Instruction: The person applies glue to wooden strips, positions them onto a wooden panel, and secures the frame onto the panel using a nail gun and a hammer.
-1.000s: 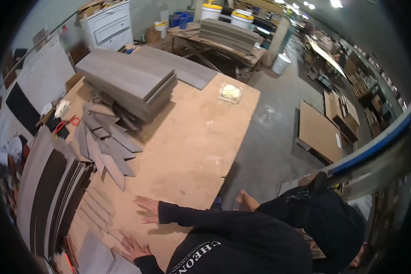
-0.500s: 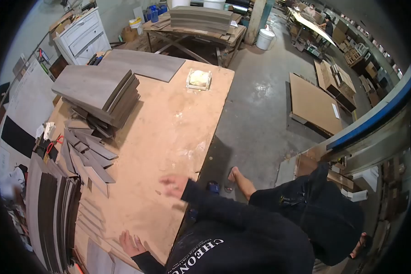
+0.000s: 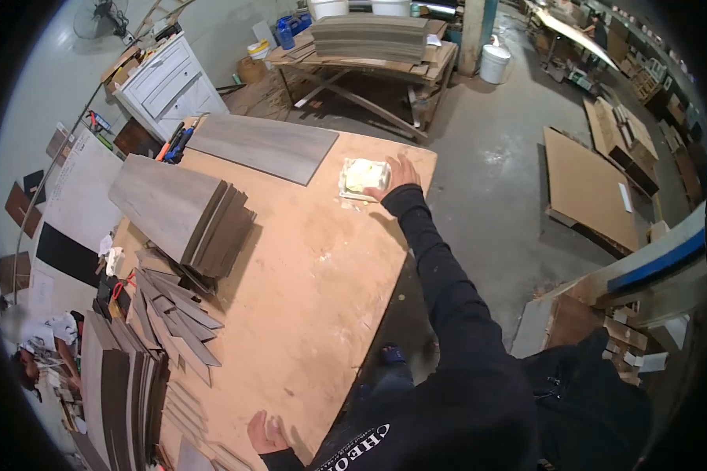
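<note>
My right hand [image 3: 397, 177] is stretched to the far right corner of the wooden tabletop [image 3: 314, 314], its fingers at the right edge of a small tray of pale yellow, creamy material [image 3: 363, 177]. The thumb touches the tray's side. My left hand [image 3: 266, 433] rests near the table's front edge with its fingers loosely curled apart and nothing in it. Thin grey strips [image 3: 184, 411] lie to its left. Further up stand a pile of cut angled pieces [image 3: 177, 310] and a stack of grey boards [image 3: 177, 208].
Upright grey boards [image 3: 122, 392] line the left edge. One flat board [image 3: 263, 145] lies at the table's far end, beside tools [image 3: 179, 144]. Behind stands a bench [image 3: 353, 71] with stacked planks. Someone in black [image 3: 597, 400] is at the lower right; another person [image 3: 55, 345] is at the left.
My right hand has moved from the near part of the table to the tray at the far corner. My left hand has stayed near the front edge, its fingers now more curled.
</note>
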### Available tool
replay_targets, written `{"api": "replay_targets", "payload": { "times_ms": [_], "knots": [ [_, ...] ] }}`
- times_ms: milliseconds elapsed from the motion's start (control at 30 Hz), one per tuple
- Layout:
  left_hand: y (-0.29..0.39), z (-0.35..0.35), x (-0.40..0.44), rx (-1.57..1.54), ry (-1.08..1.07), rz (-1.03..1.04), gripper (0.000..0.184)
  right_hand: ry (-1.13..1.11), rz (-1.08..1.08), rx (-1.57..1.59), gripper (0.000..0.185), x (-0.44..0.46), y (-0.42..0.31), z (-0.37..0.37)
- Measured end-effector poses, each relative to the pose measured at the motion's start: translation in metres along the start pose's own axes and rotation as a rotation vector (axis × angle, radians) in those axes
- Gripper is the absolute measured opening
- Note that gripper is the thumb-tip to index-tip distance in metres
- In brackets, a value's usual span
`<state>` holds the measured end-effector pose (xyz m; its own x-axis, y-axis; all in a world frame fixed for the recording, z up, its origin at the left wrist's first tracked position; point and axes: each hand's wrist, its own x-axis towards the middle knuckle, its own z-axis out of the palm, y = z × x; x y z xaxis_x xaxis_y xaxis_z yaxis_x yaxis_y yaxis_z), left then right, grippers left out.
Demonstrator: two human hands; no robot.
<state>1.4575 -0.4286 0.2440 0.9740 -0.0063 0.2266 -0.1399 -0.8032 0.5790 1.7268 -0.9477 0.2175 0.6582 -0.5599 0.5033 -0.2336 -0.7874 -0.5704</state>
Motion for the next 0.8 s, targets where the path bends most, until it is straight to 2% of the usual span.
{"api": "replay_targets", "payload": {
  "times_ms": [33,133,233,333,367,400,433,500,567,633,667,733,800],
  "knots": [
    [0.012,0.003,0.003,0.001,0.000,-0.007,0.030,-0.040,0.011,-0.018,0.052,0.013,-0.004,0.003],
    [0.032,0.006,0.006,0.020,-0.014,-0.075,0.029,-0.266,-0.170,-0.251,0.045,0.046,-0.005,0.012],
    [0.040,0.014,0.006,0.020,-0.018,-0.141,0.029,-0.449,-0.258,-0.474,0.023,0.069,-0.019,0.016],
    [0.043,0.014,0.006,0.030,-0.007,-0.132,0.029,-0.596,-0.308,-0.579,0.021,0.086,-0.037,0.011],
    [0.045,0.013,0.008,0.033,-0.001,-0.129,0.029,-0.551,-0.338,-0.578,0.022,0.091,-0.039,0.010],
    [0.045,0.010,0.008,0.039,0.013,-0.135,0.029,-0.410,-0.463,-0.652,0.008,0.094,-0.036,0.015],
    [0.037,0.009,0.006,0.027,0.058,-0.078,0.028,-0.597,-0.523,-0.593,0.008,0.104,-0.035,0.015],
    [0.037,0.000,0.014,-0.029,0.097,-0.068,0.028,-0.528,-0.777,-0.481,0.008,0.100,-0.054,-0.015],
    [0.055,-0.017,0.030,-0.138,0.142,-0.104,0.030,-0.437,-0.996,-0.250,0.011,0.081,-0.103,-0.061],
    [0.056,-0.029,0.039,-0.238,0.144,-0.034,0.033,-0.517,-0.983,0.039,0.007,0.044,-0.171,-0.109],
    [0.057,-0.032,0.040,-0.308,0.153,-0.011,0.035,-0.465,-1.085,0.111,0.008,0.017,-0.211,-0.132],
    [0.063,-0.049,0.041,-0.464,0.080,0.011,0.050,-0.701,-1.134,0.240,0.009,-0.027,-0.260,-0.160],
    [0.057,-0.057,0.041,-0.741,0.080,0.041,0.078,-0.917,-1.095,0.277,0.016,-0.085,-0.309,-0.182]
  ]
}}
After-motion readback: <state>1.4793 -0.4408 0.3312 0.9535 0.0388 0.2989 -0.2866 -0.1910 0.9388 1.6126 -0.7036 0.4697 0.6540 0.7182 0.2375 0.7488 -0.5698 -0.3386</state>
